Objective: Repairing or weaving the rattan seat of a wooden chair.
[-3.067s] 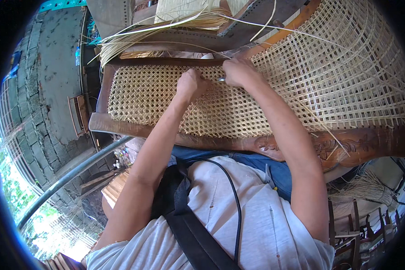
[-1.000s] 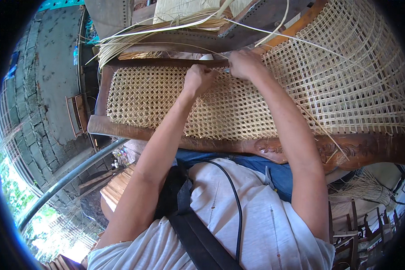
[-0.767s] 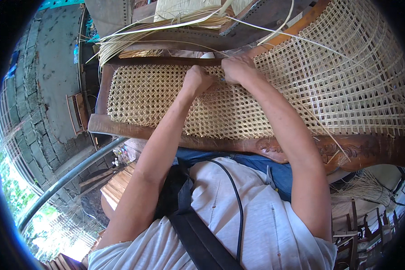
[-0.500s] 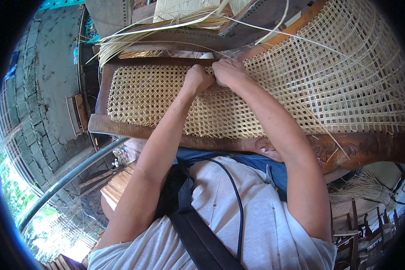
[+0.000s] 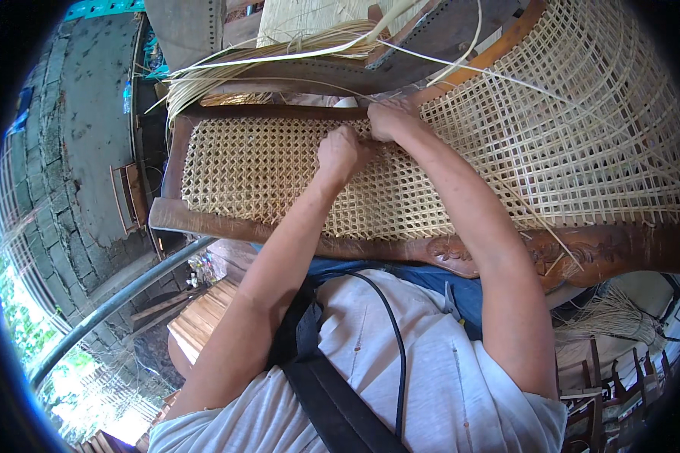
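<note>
Left hand [image 5: 341, 153] over woven cane [image 5: 249, 166], block wall [image 5: 69, 253]

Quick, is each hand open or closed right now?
Left hand: curled closed over the cane weave; contents hidden.
Right hand: curled closed by the wooden frame; contents hidden.

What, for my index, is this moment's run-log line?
left hand: over woven cane panel; right hand: by far wooden rail; grips: unclear; cane strands: beyond rail

Pale cane webbing [image 5: 257, 162], denser at left, open grid at right, spans brown, partly carved wooden frame [image 5: 385, 248] lying crosswise.
</note>
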A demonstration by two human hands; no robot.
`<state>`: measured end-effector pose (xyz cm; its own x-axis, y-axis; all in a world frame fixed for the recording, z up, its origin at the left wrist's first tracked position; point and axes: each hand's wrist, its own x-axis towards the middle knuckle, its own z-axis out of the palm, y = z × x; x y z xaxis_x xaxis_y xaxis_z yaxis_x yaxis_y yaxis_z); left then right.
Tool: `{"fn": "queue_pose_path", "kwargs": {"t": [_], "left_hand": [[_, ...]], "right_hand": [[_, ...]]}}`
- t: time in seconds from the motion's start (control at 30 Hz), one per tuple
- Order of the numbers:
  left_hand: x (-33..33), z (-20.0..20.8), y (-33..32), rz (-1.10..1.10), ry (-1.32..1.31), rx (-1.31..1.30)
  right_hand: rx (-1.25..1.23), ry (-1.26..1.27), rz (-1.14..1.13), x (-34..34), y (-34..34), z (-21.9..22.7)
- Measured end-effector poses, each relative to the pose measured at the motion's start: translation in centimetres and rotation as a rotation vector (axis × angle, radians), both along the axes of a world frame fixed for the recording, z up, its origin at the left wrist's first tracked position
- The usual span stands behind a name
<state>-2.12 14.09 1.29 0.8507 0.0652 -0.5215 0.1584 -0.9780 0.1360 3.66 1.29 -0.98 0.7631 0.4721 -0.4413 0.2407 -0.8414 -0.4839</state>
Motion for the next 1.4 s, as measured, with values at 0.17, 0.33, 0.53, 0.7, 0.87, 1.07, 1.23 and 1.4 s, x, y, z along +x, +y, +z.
{"fn": "queue_pose_path", "kwargs": {"t": [0.17, 0.33, 0.53, 0.7, 0.87, 1.07, 1.23, 1.4], "left_hand": [[-0.3, 0.1, -1.2, -0.047, 0.022, 0.097], [1.0, -2.0, 0.1, -0.189, -0.307, -0.082], [2.0, -2.7, 1.4, 0.554, 0.047, -0.761], [2.1, -1.0, 1.2, 0.3, 0.006, -0.369], [2.7, -0.3, 1.0, 0.361, 0.109, -0.364], [2.8, -5.2, 3.3, 0.099, 0.115, -0.203], [2.3, -5.7, 1.9, -0.085, -0.046, -0.111], [0.7, -3.9, 1.3, -0.095, -0.107, -0.208]], "right_hand": [[-0.143, -0.004, 0.037, 3.4, -3.3, 1.5], [-0.085, -0.194, -0.093, 2.9, -4.2, 2.2], [-0.018, 0.018, -0.193, 2.3, -3.8, 3.3], [-0.05, 0.03, 0.074, 1.0, -1.6, 0.5], [-0.062, -0.016, 0.127, 0.6, 0.5, -0.5], [-0.01, 0.01, 0.138, 0.4, 0.5, 0.1], [-0.13, 0.177, 0.083, 2.3, -0.6, 1.4], [-0.101, 0.103, 0.02, 1.3, -0.5, 0.0]]}}
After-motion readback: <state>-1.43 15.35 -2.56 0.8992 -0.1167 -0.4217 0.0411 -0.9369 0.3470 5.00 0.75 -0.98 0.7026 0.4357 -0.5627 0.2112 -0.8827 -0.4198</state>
